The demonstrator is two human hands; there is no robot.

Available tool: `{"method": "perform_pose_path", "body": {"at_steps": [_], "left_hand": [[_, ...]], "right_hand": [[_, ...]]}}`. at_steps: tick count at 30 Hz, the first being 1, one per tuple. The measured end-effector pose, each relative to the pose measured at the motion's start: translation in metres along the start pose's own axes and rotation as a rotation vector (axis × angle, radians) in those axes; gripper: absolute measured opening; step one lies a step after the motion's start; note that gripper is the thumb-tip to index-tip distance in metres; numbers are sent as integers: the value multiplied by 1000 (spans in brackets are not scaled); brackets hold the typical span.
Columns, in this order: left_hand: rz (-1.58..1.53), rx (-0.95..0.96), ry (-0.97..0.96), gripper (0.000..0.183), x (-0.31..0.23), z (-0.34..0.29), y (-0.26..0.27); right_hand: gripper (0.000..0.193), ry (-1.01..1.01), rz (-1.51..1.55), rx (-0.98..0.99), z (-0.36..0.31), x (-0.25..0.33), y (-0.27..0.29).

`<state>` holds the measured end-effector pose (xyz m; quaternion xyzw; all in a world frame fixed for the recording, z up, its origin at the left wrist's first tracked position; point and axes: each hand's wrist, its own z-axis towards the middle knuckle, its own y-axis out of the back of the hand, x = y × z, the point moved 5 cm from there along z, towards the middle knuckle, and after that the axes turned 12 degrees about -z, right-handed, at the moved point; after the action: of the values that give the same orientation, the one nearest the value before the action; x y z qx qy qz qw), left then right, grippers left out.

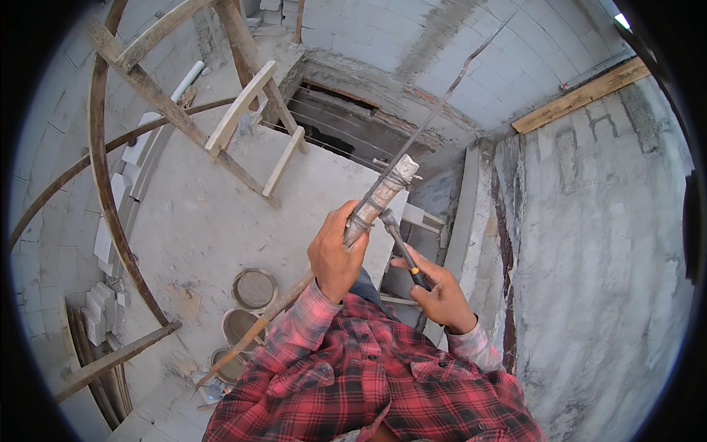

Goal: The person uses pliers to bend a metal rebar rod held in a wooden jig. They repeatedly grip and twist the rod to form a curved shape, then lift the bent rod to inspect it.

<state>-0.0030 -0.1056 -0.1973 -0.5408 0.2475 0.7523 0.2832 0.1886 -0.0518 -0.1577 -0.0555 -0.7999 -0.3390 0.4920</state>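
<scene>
My left hand [336,254] is wrapped round a wooden pole [382,194] that slants up to the right. Wire is wound about the pole near its top end, and short metal ends stick out there. A thin metal rod [442,103] lies along the pole and runs on up toward the block wall. In my right hand [442,295] is a dark metal hand tool [398,239] with a black and yellow-orange grip. Its head touches or nearly touches the pole just above my left hand; its exact kind is unclear.
Below me is a concrete slab [221,214] with a dark opening [331,118] at its far edge. A wooden ladder [166,107] and curved bars [99,162] stand left. Several buckets [255,288] sit near my left arm. A rough plastered surface [596,243] lies right.
</scene>
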Motion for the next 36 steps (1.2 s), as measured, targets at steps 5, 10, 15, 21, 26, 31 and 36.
{"method": "perform_pose_path", "body": {"at_steps": [5,10,15,21,26,31,36], "left_hand": [[1,40,22,46,2,-2,-1],[-11,66,-21,49,-1,-5,-2],[-1,88,-26,48,-1,-9,-1],[-2,92,-25,50,-6,-9,1],[-31,75,-50,52,-8,-12,2],[-31,107,-47,54,-8,-13,0],[-11,138,-21,56,-3,-14,-3]], "right_hand": [[77,135,-78,-35,-2,-5,6],[76,127,-294,4,-4,6,23],[78,33,-490,106,-2,22,46],[76,175,-481,127,2,29,52],[75,-4,-66,277,3,6,47],[75,90,-196,301,8,4,58],[76,113,-271,336,12,12,65]]}}
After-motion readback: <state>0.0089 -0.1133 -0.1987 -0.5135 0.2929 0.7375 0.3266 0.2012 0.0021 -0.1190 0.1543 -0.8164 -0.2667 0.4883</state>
